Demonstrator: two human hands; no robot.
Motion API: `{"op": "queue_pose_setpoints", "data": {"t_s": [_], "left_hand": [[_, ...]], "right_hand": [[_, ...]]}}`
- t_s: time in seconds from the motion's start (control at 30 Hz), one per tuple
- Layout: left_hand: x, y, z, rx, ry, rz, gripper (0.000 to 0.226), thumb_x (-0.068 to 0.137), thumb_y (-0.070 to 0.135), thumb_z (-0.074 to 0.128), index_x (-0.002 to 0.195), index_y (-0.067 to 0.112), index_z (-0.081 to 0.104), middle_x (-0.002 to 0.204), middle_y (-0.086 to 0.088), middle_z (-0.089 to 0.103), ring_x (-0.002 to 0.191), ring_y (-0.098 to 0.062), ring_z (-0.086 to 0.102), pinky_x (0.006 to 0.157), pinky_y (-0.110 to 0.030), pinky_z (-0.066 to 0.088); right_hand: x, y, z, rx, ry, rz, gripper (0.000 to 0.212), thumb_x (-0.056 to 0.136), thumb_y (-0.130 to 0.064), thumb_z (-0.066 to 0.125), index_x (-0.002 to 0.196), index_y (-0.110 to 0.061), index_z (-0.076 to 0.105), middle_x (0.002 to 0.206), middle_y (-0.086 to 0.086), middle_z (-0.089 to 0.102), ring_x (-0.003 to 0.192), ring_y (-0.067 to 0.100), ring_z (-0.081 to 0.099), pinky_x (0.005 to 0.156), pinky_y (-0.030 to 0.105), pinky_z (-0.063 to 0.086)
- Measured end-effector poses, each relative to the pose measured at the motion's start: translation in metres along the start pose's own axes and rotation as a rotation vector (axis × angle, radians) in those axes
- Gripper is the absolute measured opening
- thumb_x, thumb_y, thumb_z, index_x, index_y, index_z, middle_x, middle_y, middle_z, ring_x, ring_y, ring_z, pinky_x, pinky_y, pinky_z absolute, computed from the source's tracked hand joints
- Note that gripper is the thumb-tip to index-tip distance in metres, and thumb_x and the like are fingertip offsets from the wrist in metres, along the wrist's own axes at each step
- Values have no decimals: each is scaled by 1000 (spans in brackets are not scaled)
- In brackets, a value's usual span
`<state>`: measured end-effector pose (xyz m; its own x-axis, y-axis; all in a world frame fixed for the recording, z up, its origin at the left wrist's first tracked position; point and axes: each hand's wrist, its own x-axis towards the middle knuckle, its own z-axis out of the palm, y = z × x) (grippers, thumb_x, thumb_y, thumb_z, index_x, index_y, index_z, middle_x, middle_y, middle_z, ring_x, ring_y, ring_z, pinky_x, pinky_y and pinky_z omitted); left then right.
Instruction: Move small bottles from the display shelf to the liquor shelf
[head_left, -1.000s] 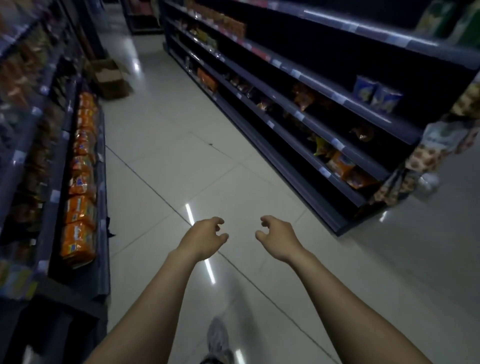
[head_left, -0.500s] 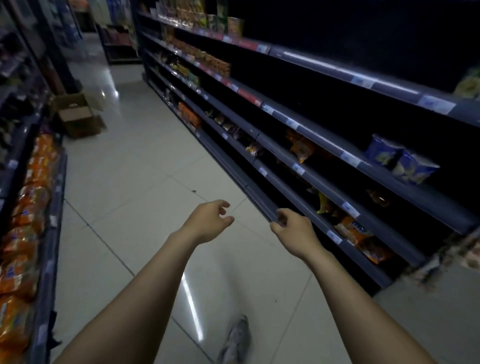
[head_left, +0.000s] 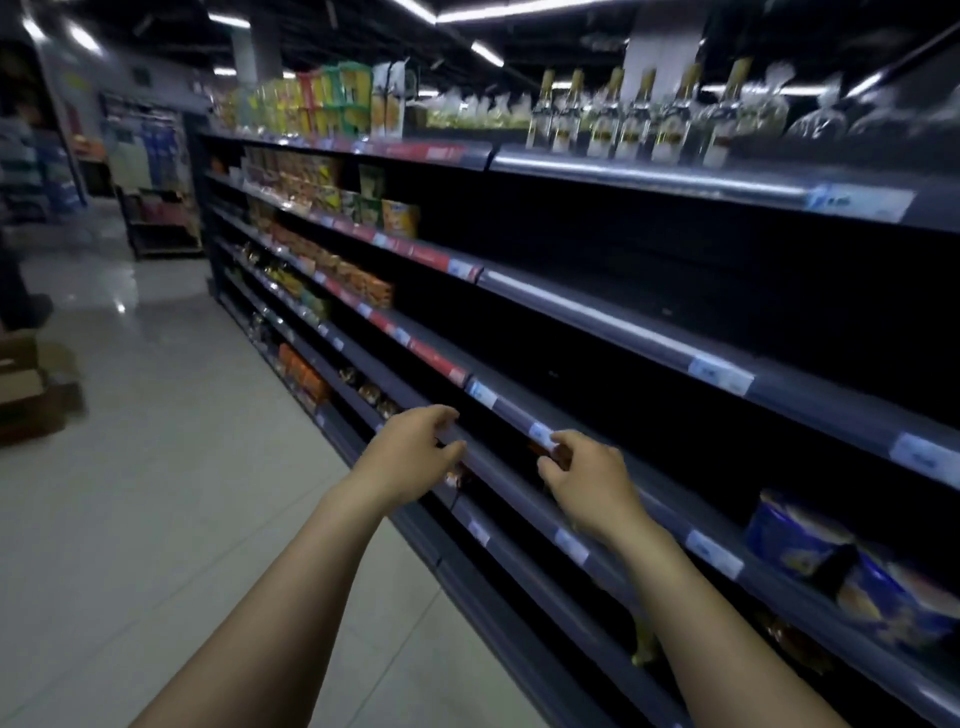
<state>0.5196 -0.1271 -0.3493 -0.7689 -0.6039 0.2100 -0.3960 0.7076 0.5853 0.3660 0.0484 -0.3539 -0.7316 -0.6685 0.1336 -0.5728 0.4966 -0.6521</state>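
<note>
Two forearms are reaching forward from the bottom edge, and both hands are hanging empty. The left hand is curling its fingers loosely, thumb apart from them, gripping nothing. The right hand is doing the same, its fingertips lying against the front rail of a dark shelf; whether they are touching that rail I cannot tell. A narrow gap is showing between the hands, with shelf edges running slantwise through it.

Left of the left hand the floor is stretching wide, giving open room as far as a cardboard box well off to that side. Right of the right hand and a little below it, blue packs are sitting just behind a shelf edge, well apart from the fingers. Above the right hand, dark shelf boards are stepping upward, price tags lining their front edges.

Beyond the left hand, orange packs are lying on the low shelves further down the aisle.

Far above and beyond the right hand, bottles are standing upright in a row on the top shelf, close behind its front edge and well apart from both hands. Left of them, yellow and green boxes are standing on the same level.
</note>
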Motion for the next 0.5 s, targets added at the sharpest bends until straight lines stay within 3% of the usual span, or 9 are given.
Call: {"op": "queue_pose_setpoints", "data": {"t_s": [0.07,0.17,0.4,0.5], "left_hand": [[56,1,-10,-3,16,65,56,98,41,63,149,22,48,142,2,58,116,-15,60,96,-29,47],[141,7,-27,-20,49,180,55,97,39,64,148,22,49,140,1,60,123,-18,58,100,-30,47],[320,52,-47,-56,125,457,52,92,42,68,139,23,58,129,4,66,117,-17,63,102,-38,50],[376,94,-53,-92,133,534,52,94,44,64,142,24,55,124,5,66,113,-18,63,95,-37,52]], "right_hand": [[51,-13,-12,-10,89,-18,44,97,-34,62,138,-20,61,124,1,68,102,15,63,88,25,47],[121,-33,-33,-34,205,-36,45,96,-35,65,139,-21,60,126,-1,69,111,16,64,89,21,41],[241,-70,-87,-52,495,-8,42,95,-31,67,135,-20,64,118,-3,72,107,13,66,91,22,45],[269,-78,-121,-85,597,-4,42,94,-29,68,135,-19,64,118,-2,73,109,13,66,95,24,48]]}}
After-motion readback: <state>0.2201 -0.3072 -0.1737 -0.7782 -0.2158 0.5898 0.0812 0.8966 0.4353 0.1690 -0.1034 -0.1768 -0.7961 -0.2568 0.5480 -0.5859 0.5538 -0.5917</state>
